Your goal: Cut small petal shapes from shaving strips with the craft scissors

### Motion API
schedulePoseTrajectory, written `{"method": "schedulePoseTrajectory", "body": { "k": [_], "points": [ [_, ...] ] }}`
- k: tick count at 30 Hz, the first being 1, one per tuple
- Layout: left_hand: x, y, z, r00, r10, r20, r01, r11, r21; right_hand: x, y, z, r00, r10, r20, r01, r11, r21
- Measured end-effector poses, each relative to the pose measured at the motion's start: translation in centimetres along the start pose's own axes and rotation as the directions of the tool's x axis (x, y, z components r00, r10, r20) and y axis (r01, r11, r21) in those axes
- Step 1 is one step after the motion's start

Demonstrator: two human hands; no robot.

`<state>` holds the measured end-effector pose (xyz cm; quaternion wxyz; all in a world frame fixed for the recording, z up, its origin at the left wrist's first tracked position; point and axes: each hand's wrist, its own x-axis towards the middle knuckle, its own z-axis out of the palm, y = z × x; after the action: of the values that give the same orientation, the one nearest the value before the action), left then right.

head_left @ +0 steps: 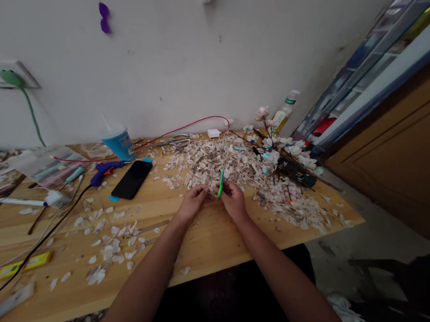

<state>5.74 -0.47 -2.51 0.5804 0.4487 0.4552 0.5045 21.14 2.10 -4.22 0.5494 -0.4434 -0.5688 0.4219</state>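
My right hand [233, 199] is closed around a slim green-and-blue tool [221, 183] that stands nearly upright between its fingers. What kind of tool it is I cannot make out. Just to its left, my left hand [194, 200] is pinched, its fingertips close to the right hand's. Whatever it pinches, perhaps a pale flake, is too small to name. Both hands are above the near edge of a wide heap of pale, petal-like flakes [215, 161]. To the right of the heap lie brown branches with white and light blue blossoms [271, 157].
On the wooden table [209, 248] lie a black phone [132, 179], a blue glue gun [103, 171] with its cord, and a yellow box cutter [15, 269]. A blue cup [119, 144] with a straw stands near the wall. At the back right is a bottle [285, 112].
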Motion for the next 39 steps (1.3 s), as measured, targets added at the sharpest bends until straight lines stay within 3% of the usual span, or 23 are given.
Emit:
{"method": "schedulePoseTrajectory", "body": {
  "k": [7, 9, 12, 16, 22, 28, 32, 39],
  "points": [
    [0.4, -0.4, -0.2, 0.983, -0.08, -0.164, 0.051, 0.983, -0.177, -0.7, -0.8, -0.4, 0.991, -0.136, -0.018, 0.136, 0.991, -0.005],
    [0.5, -0.5, -0.3, 0.978, -0.079, -0.192, 0.046, 0.984, -0.172, -1.1, -0.9, -0.5, 0.986, -0.163, 0.044, 0.166, 0.983, -0.079],
    [0.4, -0.2, -0.5, 0.978, -0.069, -0.198, 0.031, 0.981, -0.19, -1.4, -0.8, -0.4, 0.978, -0.145, 0.152, 0.172, 0.969, -0.179],
    [0.1, 0.3, -0.7, 0.972, -0.097, -0.212, 0.037, 0.962, -0.272, -1.0, -0.1, -0.1, 0.983, -0.13, 0.13, 0.149, 0.977, -0.152],
    [0.3, -0.1, -0.4, 0.978, -0.087, -0.188, 0.027, 0.953, -0.301, -0.8, 0.6, -0.2, 0.979, -0.205, -0.006, 0.196, 0.943, -0.269],
    [0.0, 0.4, -0.7, 0.994, 0.017, -0.107, -0.015, 1.0, 0.019, -0.5, -0.9, -0.5, 0.893, -0.393, 0.218, 0.444, 0.849, -0.286],
    [-0.2, 1.1, -1.3, 1.0, 0.001, -0.01, -0.001, 1.0, 0.009, -0.4, -0.9, -0.7, 0.897, -0.368, 0.246, 0.431, 0.852, -0.296],
    [0.8, 0.1, -2.0, 1.0, -0.023, -0.01, 0.023, 0.999, -0.033, -0.5, 1.0, -0.6, 0.94, -0.325, 0.104, 0.341, 0.893, -0.294]
  ]
}}
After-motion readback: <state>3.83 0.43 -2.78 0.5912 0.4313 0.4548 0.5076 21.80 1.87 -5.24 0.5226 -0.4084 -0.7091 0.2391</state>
